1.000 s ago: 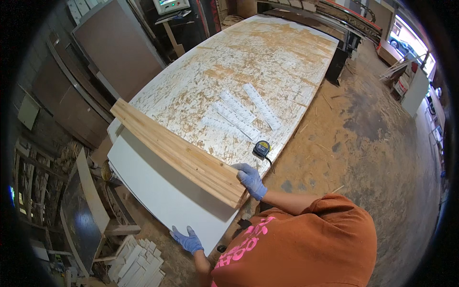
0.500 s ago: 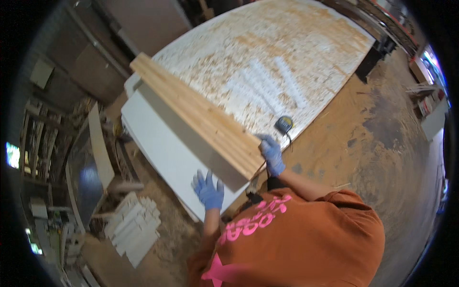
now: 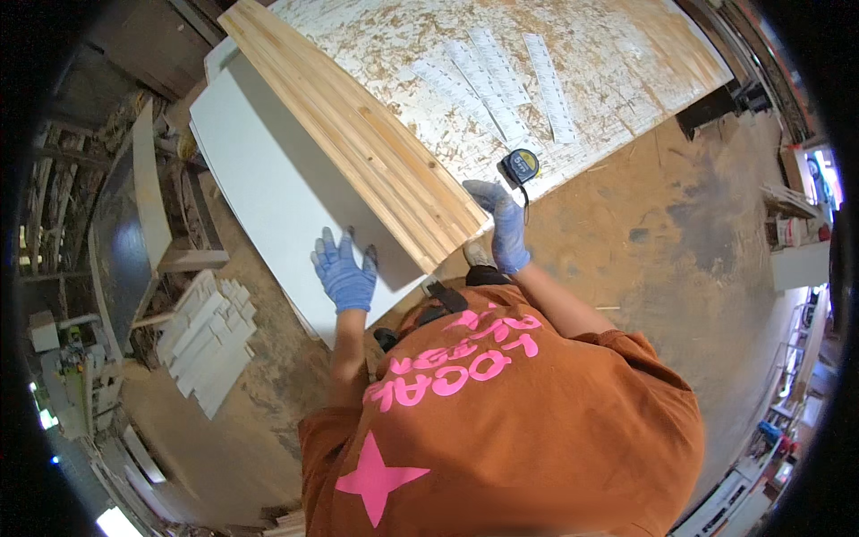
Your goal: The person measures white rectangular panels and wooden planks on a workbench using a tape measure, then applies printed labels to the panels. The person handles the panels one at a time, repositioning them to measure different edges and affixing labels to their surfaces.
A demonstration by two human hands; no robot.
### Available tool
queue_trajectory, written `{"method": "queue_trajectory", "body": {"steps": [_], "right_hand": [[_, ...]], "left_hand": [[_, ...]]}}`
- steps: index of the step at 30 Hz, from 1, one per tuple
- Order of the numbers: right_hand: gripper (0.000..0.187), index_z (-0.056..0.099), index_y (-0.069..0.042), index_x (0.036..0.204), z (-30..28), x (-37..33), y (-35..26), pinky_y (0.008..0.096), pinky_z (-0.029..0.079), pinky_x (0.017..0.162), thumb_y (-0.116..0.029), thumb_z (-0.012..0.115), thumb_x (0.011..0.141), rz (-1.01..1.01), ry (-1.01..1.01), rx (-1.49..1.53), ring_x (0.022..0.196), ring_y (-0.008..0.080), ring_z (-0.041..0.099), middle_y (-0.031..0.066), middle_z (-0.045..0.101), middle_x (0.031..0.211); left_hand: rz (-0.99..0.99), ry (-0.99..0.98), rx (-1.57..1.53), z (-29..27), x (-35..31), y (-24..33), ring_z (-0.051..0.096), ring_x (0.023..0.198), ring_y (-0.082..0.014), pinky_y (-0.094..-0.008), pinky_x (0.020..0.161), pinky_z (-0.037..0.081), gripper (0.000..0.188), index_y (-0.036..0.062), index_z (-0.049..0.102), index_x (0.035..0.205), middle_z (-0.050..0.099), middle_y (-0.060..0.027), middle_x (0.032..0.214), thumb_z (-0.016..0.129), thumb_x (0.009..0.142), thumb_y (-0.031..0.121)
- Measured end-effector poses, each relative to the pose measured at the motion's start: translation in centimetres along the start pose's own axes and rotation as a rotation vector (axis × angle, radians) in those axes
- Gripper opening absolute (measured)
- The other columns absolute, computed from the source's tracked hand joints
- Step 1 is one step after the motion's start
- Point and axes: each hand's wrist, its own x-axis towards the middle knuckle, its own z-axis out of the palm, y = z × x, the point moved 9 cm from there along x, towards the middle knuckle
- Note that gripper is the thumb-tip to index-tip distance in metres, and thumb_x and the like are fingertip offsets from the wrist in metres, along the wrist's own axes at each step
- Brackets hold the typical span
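While I watch from the head view, here is what shows, every place given against the wooden board:

Wooden board: a long pale slab [image 3: 358, 134] of glued strips, lying slantwise, its far end at the upper left and its near end toward the person.

Right hand: my reading is that the blue-gloved right hand [image 3: 503, 228] sits at the board's near end, on its right corner, fingers curled against the edge and closed on it.

Left hand: the blue-gloved left hand [image 3: 344, 273] lies just left of the board's near end, fingers spread apart and flat on the white panel; it grips nothing, and I cannot tell whether it touches the board.

White panel: a smooth white sheet [image 3: 259, 179] running along the board's left side and passing under it.

Work table: a big top [image 3: 626, 54] strewn with sawdust, on the board's right side, carrying the board's right edge.

Tape measure: a small yellow and black case [image 3: 520, 166] on the table edge, just right of the board's near end, near the right hand.

White strips: several flat pale pieces [image 3: 501, 76] on the table, right of the board's middle.

Stacked slats: a pile of white pieces [image 3: 210, 340] on the floor, well left of the board's near end.
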Motion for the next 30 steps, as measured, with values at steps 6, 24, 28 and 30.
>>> {"method": "queue_trajectory", "body": {"steps": [6,24,28,30], "right_hand": [[0.03,0.064,-0.001,0.11,-9.6,4.3,3.2,0.0321,0.046,0.09,-0.025,0.059,0.092,0.047,0.175,-0.082,0.1,0.0187,0.06,0.0105,0.066,0.105],[0.041,0.067,-0.015,0.111,-16.5,17.8,8.8,0.0392,0.043,0.093,-0.041,0.067,0.079,-0.009,-0.175,-1.23,0.105,0.0269,0.059,0.0051,0.065,0.113],[0.049,0.063,-0.019,0.119,-14.1,19.4,9.7,0.0442,0.036,0.099,-0.046,0.067,0.077,-0.042,-0.259,-1.323,0.116,0.0285,0.052,0.0068,0.057,0.128],[0.05,0.062,-0.02,0.12,-13.1,20.0,10.2,0.045,0.033,0.102,-0.046,0.066,0.077,-0.028,-0.312,-1.345,0.12,0.0303,0.049,0.0076,0.054,0.133]], "left_hand": [[-0.212,0.07,0.009,-0.5,0.6,-1.1,0.032,0.135,-0.0399,-0.0499,0.115,0.016,0.057,0.0192,0.051,0.134,0.036,-0.0193,0.147,0.055,0.088,0.053],[-0.498,0.094,0.122,1.1,2.9,-3.3,0.034,0.133,-0.0403,-0.0501,0.112,0.023,0.057,0.0188,0.047,0.138,0.036,-0.0196,0.147,0.06,0.086,0.039],[-0.578,0.121,0.038,1.7,2.8,-4.9,0.036,0.132,-0.0394,-0.0468,0.111,0.026,0.057,0.0198,0.048,0.137,0.038,-0.0184,0.146,0.065,0.084,0.031],[-0.599,0.149,0.047,2.2,2.5,-5.6,0.037,0.131,-0.0392,-0.0458,0.11,0.028,0.058,0.0201,0.049,0.136,0.04,-0.0181,0.145,0.067,0.082,0.028]]}}
